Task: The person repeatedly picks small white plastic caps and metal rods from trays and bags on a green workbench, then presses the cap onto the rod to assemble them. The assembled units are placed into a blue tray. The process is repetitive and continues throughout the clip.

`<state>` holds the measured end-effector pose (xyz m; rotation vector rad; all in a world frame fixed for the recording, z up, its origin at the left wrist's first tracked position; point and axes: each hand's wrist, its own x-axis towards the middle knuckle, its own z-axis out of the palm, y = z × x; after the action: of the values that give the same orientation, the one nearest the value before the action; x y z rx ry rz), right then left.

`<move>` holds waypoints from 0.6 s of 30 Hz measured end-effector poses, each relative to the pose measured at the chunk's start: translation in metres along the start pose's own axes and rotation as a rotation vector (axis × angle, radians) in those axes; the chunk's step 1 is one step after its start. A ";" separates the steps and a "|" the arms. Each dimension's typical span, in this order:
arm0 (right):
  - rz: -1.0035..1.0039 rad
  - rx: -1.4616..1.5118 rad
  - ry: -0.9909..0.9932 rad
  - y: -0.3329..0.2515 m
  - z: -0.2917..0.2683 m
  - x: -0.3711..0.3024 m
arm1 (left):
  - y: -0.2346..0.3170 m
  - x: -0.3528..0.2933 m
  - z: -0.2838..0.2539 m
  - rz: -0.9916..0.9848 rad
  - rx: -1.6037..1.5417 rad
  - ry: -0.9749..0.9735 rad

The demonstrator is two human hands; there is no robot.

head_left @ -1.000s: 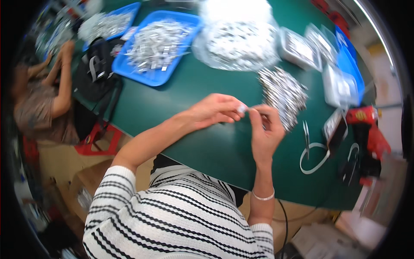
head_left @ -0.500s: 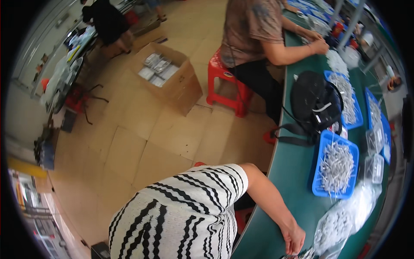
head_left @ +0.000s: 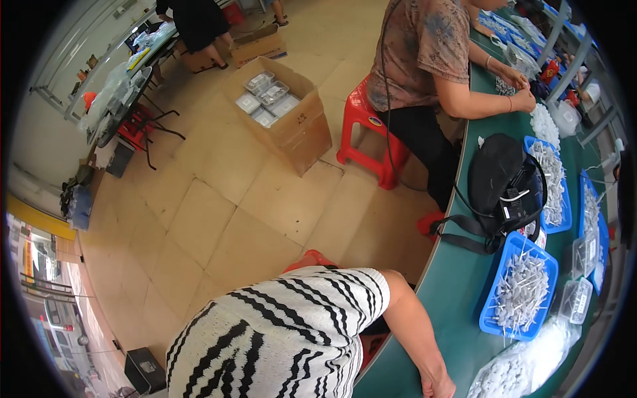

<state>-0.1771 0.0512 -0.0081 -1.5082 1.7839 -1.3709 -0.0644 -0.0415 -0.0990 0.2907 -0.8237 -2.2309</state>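
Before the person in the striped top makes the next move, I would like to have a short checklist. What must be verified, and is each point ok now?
1. Left hand fully visible: not ok, the lower picture edge cuts it off.
2. Left hand's grip: cannot tell, its fingers are mostly out of frame.
3. Right hand visible: not ok, it is out of view.
4. Blue tray of small pale parts standing on the green table: ok.
5. Clear plastic bag closed: cannot tell, its opening is not clear.
6. Co-worker's hands away from the left hand: ok, they are beyond the black bag.
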 end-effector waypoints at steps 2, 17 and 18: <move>-0.016 -0.027 -0.017 -0.006 -0.001 -0.002 | -0.001 0.000 -0.001 0.002 0.004 0.006; -0.224 0.378 -0.152 0.021 0.017 0.015 | 0.018 -0.018 -0.013 0.033 0.185 0.100; -0.222 0.365 -0.151 0.020 0.020 0.015 | 0.017 -0.019 -0.014 0.040 0.189 0.109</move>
<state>-0.1750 0.0281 -0.0297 -1.5885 1.2235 -1.5408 -0.0353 -0.0443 -0.0996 0.4771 -0.9741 -2.0835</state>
